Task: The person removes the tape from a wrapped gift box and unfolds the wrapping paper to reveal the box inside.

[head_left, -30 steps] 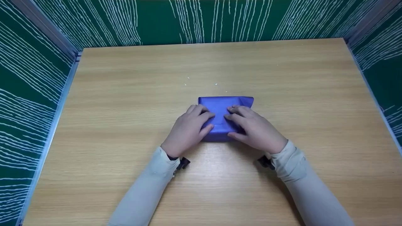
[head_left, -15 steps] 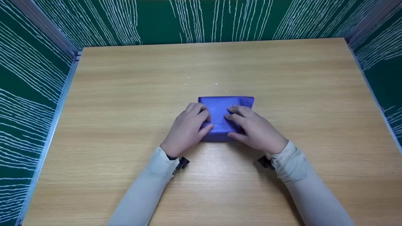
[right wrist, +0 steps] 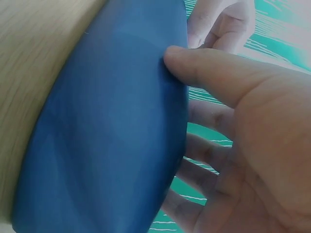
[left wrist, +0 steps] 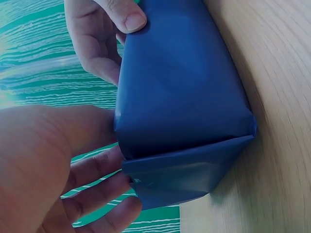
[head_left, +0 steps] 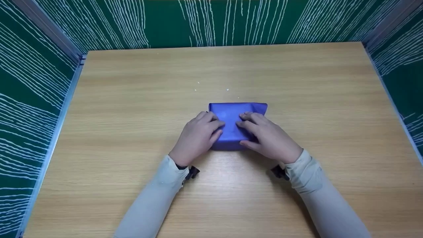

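A box-shaped parcel in blue paper (head_left: 228, 114) lies on the wooden table (head_left: 138, 86), in front of me. My left hand (head_left: 197, 135) is at its left side, fingers resting at the upper left edge. In the left wrist view, a folded paper flap (left wrist: 182, 170) covers the parcel's left end, with fingertips touching its edge. My right hand (head_left: 269, 135) rests on the right part, its fingers reaching over the top. The right thumb (right wrist: 182, 60) presses on the near side in the right wrist view. The parcel's underside is hidden.
Tiny white scraps (head_left: 227, 89) lie on the table beyond the parcel. Green walls (head_left: 162, 24) with white streaks stand behind the table and along both sides. Dark wrist cameras (head_left: 192, 172) sit under both forearms.
My left fingers drew back toward the parcel's left edge, then reached in over its top again, with the thumb shifting slightly left. The right hand and the parcel have stayed put.
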Demonstrator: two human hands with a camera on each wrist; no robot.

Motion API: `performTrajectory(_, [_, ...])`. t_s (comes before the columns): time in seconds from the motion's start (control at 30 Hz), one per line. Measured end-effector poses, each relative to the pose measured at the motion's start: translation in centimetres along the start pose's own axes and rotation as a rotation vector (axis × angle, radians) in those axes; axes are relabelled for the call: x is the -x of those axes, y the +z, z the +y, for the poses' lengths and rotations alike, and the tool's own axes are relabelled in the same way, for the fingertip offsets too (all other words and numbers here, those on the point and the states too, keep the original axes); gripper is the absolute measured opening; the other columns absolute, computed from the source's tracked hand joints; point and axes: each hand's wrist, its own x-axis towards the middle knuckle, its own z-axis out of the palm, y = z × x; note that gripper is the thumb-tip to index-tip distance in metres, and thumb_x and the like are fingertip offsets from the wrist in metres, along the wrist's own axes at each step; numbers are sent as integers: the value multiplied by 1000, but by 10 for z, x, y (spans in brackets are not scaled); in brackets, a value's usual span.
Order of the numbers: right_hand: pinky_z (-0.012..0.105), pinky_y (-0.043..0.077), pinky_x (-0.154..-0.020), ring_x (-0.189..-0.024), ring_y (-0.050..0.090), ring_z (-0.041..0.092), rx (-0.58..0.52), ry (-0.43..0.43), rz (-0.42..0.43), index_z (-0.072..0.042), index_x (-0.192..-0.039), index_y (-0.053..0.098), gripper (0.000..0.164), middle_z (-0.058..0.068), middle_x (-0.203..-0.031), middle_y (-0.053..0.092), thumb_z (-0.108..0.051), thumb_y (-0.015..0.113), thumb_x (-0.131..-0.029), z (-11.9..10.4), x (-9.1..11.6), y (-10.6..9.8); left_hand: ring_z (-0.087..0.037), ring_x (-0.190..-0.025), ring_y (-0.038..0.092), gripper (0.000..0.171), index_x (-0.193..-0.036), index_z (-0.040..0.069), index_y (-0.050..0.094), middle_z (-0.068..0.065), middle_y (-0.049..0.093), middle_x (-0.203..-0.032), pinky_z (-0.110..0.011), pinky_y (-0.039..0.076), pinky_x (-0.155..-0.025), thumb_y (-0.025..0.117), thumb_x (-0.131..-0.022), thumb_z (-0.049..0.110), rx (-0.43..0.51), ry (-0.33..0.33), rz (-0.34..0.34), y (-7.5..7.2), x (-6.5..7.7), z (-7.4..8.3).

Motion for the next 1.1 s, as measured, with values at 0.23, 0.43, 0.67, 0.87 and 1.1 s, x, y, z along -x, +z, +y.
performTrajectory(0.23, [53,38,-117,-140,47,37,-3,2,-3,-3,-138,63,55,19,-149,52,-30,79,-93,0,-1,0,-20,-101,60,15,-106,13,73,0,65,-106,-34,55,-85,67,-102,25,23,-5,14,0,1,-1])
performTrajectory(0.43, [52,39,-116,-140,48,36,-6,4,1,-3,-137,64,54,18,-149,52,-30,79,-93,0,0,1,-19,-96,59,11,-103,13,67,0,64,-102,-35,54,-82,63,-104,23,29,-17,20,0,1,-3])
performTrajectory(0.67, [53,40,-115,-140,48,36,-17,9,4,-3,-138,63,54,19,-149,52,-29,79,-93,-1,1,0,-18,-95,63,7,-107,13,63,1,68,-103,-36,55,-83,57,-106,17,69,-45,5,-3,0,-5])
performTrajectory(0.87, [52,40,-116,-141,47,36,-22,13,-4,-3,-140,62,55,19,-150,51,-29,78,-94,0,1,0,-19,-105,60,33,-131,14,70,-1,66,-116,-35,56,-87,58,-101,10,41,-11,-34,-2,1,-5])
performTrajectory(1.1, [53,38,-117,-142,45,36,-17,24,-19,-4,-142,60,57,18,-151,50,-31,77,-95,-1,0,1,-20,-101,58,19,-114,13,75,-1,62,-109,-34,56,-83,63,-103,23,25,23,-6,0,3,-5])
